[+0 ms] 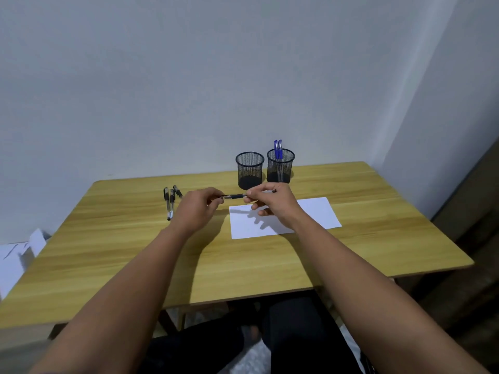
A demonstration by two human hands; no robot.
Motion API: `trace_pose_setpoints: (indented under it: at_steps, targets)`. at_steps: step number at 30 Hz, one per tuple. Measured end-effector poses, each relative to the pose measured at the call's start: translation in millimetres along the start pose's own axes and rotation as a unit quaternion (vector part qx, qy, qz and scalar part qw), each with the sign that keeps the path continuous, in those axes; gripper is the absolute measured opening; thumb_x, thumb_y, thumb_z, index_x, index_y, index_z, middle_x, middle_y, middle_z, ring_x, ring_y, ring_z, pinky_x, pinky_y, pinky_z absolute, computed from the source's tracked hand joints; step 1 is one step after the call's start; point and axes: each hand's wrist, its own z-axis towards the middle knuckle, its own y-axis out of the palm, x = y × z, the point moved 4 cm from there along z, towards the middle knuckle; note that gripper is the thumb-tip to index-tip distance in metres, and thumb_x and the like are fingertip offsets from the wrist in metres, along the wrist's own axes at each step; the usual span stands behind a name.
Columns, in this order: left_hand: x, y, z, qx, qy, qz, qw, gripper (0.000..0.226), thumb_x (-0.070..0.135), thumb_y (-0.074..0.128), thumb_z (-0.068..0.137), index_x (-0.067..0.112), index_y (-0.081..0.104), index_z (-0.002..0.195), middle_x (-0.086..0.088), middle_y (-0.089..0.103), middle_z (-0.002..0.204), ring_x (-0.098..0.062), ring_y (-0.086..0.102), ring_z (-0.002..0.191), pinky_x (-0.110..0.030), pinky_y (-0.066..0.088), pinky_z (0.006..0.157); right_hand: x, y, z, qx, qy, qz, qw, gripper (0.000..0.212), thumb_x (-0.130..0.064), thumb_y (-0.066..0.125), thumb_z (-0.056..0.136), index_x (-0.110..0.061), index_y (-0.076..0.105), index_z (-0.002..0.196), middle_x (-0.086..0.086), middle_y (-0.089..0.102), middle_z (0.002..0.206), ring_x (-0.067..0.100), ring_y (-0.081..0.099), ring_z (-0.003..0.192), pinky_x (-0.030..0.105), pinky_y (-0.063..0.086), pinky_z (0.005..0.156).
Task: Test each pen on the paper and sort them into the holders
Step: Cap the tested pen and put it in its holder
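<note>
A black pen (235, 196) is held level above the table between both hands. My left hand (198, 209) pinches its left end, where the cap sits, and my right hand (272, 205) grips the barrel over the white paper (316, 214). Three more black pens (170, 202) lie side by side on the table to the left. At the back stand two black mesh holders: the left holder (249, 170) looks empty, the right holder (280, 166) has two blue pens (278, 150) upright in it.
The wooden table (135, 252) stands against a pale wall, its front edge close to my legs. White papers (16, 257) lie off the table at the far left. A dark piece of furniture (475, 206) stands to the right.
</note>
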Motion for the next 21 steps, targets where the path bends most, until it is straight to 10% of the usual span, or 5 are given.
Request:
trace_pose_setpoints:
  at_steps: [9, 21]
  targets:
    - [14, 2, 3, 0.051, -0.18, -0.343, 0.921, 0.015, 0.014, 0.065, 0.098, 0.01, 0.075, 0.108, -0.005, 0.076, 0.096, -0.011, 0.071, 0.084, -0.028, 0.052, 0.079, 10, 0, -2, -0.005, 0.017, -0.086, 0.996, 0.01, -0.013, 0.083, 0.095, -0.012, 0.085, 0.105, 0.005, 0.083, 0.093, 0.005, 0.053, 0.056, 0.019, 0.042, 0.052]
    - [50, 14, 37, 0.038, -0.146, -0.292, 0.944, 0.01, 0.006, 0.063, 0.098, 0.005, 0.073, 0.095, -0.012, 0.071, 0.085, -0.016, 0.067, 0.073, -0.031, 0.059, 0.073, 21, -13, 6, 0.061, -0.014, -0.023, 0.998, 0.011, -0.006, 0.076, 0.099, -0.009, 0.081, 0.109, -0.007, 0.078, 0.072, 0.005, 0.043, 0.05, 0.023, 0.038, 0.055]
